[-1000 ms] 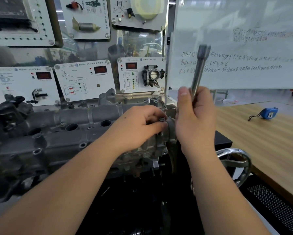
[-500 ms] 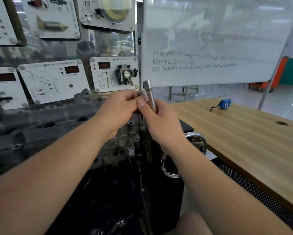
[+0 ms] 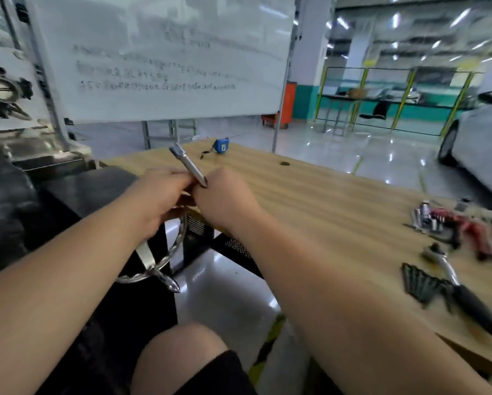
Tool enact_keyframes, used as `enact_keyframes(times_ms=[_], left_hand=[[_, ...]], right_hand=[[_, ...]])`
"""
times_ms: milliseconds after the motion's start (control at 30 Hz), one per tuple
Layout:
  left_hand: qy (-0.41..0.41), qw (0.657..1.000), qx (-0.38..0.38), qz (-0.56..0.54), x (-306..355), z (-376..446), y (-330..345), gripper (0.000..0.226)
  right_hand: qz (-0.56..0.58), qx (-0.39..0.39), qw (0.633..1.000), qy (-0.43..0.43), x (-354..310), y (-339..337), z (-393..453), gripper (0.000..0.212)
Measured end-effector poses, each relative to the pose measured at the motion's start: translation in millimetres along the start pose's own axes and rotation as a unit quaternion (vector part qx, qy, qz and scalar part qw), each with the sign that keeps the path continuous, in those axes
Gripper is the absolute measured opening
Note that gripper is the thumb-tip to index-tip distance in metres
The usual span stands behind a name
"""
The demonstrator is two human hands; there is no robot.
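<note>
My hands are pressed together in front of me, knuckle to knuckle, over the near edge of the counter (image 3: pixel 324 195). My right hand (image 3: pixel 224 202) is curled round the lower end of a metal rod (image 3: pixel 190 167), which sticks up out of the gap between the hands and leans away to the left, its socket end uppermost. My left hand (image 3: pixel 158 202) has its fingers curled in against that same lower end. Whether they pinch the rod itself I cannot tell, as the contact is hidden.

Beyond the hands, past the rod's tip, a blue tape (image 3: pixel 221 145) lies on the counter, with a whiteboard (image 3: pixel 159 58) further back. Well to the right of my right hand lie a ratchet (image 3: pixel 464 292) and, beside it, a set of keys (image 3: pixel 421 283). Below my left hand a chrome handwheel (image 3: pixel 179 238) hangs.
</note>
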State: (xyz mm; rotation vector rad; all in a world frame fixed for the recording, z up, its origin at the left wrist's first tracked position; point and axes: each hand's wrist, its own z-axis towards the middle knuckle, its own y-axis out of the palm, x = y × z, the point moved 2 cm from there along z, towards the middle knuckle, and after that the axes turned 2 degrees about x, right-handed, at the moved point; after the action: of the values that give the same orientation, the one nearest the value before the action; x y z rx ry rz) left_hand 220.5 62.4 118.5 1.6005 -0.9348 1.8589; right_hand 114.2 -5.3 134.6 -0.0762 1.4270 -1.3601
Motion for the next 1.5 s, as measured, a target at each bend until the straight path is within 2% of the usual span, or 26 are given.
enact_keyframes(times_ms=[67,133,200,300,400,533,633,767,967,1167,1300,1400,1500], left_hand=[[-0.004,0.999,-0.033,0.021,-4.1,2.7,30.6,0.031],[-0.003,0.999,-0.042,0.03,-9.8,2.4,57.4,0.017],[-0.019,0.996,-0.077,0.029,-16.1,-3.4,85.7,0.011],[-0.06,0.983,-0.175,0.008,-25.5,-21.2,134.2,0.022],[-0.059,0.968,-0.245,0.015,-28.9,-37.6,181.7,0.032],[-0.032,0.951,-0.299,0.07,-29.5,-52.1,228.5,0.017],[0.002,0.942,-0.308,0.13,-33.1,-55.8,249.5,0.012],[0.008,0.938,-0.31,0.158,-39.0,-54.1,253.9,0.009],[-0.006,0.938,-0.313,0.148,-46.3,-49.1,244.8,0.008],[-0.013,0.941,-0.31,0.133,-50.0,-49.6,241.5,0.01],[-0.022,0.947,-0.294,0.126,-51.4,-45.1,233.7,0.011],[-0.02,0.951,-0.278,0.136,-51.4,-39.7,225.8,0.021],[-0.035,0.951,-0.278,0.129,-52.3,-37.1,220.4,0.036]], right_hand=[[-0.029,-0.003,0.999,0.046,24.5,-15.4,0.6,0.02],[-0.013,0.007,0.994,0.108,50.2,-31.3,-1.0,0.015],[-0.004,0.021,0.986,0.166,76.0,-48.0,-5.9,0.013],[0.028,0.038,0.965,0.257,116.5,-72.8,-16.7,0.015],[0.034,0.049,0.938,0.342,158.9,-101.9,-36.6,0.017],[-0.044,-0.016,0.908,0.415,203.6,-140.4,-67.4,0.018],[-0.103,-0.065,0.888,0.444,223.6,-158.6,-84.7,0.027],[-0.128,-0.115,0.86,0.481,235.0,-164.8,-97.1,0.026],[-0.158,-0.121,0.855,0.479,234.8,-169.7,-99.5,0.028],[-0.128,-0.032,0.897,0.422,224.0,-161.3,-83.8,0.021],[-0.123,-0.022,0.927,0.353,213.6,-134.9,-64.1,0.028],[-0.233,-0.032,0.924,0.3,212.1,-117.2,-54.1,0.041],[-0.33,-0.049,0.902,0.273,224.3,-111.4,-52.5,0.04]])
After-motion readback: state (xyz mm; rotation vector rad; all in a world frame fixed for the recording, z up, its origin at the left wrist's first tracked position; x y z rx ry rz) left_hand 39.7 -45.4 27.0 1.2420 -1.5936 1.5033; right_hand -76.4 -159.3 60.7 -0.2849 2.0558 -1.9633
